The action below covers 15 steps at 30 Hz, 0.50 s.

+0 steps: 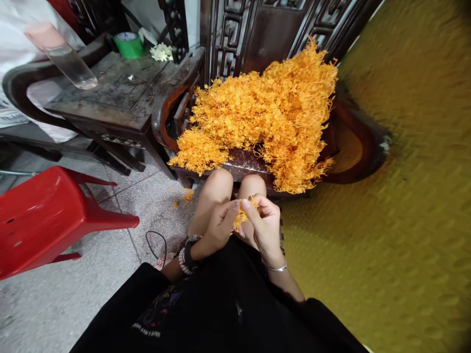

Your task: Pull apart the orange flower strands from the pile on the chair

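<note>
Over my knees, my left hand [217,226] and my right hand [263,223] meet, both pinched on a small orange plastic sprig piece [241,216] held between the fingertips. In front of my knees a large pile of the same orange plastic sprigs [268,110] covers the seat of a dark wooden chair [353,147]. A few orange bits [187,195] lie on the floor by the chair leg.
A red plastic stool [47,215] lies tipped at the left. A dark wooden side table [117,93] holds a green tape roll [128,45], white flowers [162,51] and a clear bottle [71,63]. A yellow textured surface [405,220] fills the right. A black cord [156,240] lies on the tiled floor.
</note>
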Available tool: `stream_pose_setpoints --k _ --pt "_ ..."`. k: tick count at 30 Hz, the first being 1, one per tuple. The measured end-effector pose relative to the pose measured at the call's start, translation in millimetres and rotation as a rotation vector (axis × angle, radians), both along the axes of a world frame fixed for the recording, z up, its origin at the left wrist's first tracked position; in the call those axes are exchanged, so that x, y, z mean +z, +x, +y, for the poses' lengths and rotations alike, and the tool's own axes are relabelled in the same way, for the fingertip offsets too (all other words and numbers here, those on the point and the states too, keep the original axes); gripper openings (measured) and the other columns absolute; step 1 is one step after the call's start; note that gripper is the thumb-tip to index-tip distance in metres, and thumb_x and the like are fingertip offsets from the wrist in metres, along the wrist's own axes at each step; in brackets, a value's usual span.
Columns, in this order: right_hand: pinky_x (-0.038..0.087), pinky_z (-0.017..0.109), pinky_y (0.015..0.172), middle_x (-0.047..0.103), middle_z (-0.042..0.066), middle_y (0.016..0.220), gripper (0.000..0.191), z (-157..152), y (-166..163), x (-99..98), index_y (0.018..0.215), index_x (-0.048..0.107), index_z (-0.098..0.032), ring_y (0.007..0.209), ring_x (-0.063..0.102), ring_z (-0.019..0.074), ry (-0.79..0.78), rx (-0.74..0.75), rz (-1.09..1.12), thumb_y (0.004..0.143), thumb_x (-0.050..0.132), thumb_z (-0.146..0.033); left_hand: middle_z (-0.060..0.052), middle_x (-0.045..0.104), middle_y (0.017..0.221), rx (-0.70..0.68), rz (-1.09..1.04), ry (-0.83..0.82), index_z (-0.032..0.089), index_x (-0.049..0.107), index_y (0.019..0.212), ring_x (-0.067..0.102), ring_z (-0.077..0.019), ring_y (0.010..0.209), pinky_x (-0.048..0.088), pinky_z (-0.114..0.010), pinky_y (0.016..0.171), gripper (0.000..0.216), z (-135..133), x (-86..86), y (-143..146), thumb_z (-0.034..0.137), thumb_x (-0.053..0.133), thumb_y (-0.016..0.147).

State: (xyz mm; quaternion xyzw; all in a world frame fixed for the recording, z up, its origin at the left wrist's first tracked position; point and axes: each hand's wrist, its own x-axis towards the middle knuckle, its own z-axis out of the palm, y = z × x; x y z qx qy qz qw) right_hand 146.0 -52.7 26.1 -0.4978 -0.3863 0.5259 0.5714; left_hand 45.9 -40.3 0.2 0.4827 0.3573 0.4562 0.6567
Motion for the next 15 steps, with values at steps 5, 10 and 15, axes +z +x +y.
stream_pose_setpoints --k 5,10,15 --pt "0.029 0.02 0.041 0.041 -0.006 0.052 0.036 3 -1 -13.5 0.06 0.046 -0.019 0.044 0.036 0.0054 0.065 -0.098 -0.085 0.083 0.068 -0.036 -0.002 0.052 0.056 0.004 0.121 0.197 0.016 0.053 0.065 0.043 -0.0124 0.053 0.034 -0.027 0.051 0.055 -2 -7.5 -2 0.063 0.036 0.09" --pt "0.023 0.022 0.045 0.034 -0.006 0.052 0.045 5 3 -16.7 0.053 0.041 -0.017 0.047 0.026 0.0055 0.024 -0.019 0.064 0.082 0.068 -0.04 0.003 0.041 0.055 -0.048 0.196 0.24 0.017 0.045 0.064 0.037 -0.0094 0.052 0.028 -0.026 0.05 0.043 -2 -4.8 -3 0.049 0.043 0.094" --pt "0.022 0.022 0.04 0.032 -0.008 0.046 0.046 6 4 -11.5 0.051 0.041 -0.019 0.041 0.023 0.0052 -0.071 0.048 0.354 0.072 0.075 -0.042 0.003 0.04 0.049 -0.149 -0.037 0.225 0.017 0.041 0.056 0.036 -0.0079 0.046 0.027 -0.026 0.046 0.05 -5 -12.5 1 0.05 0.043 0.093"
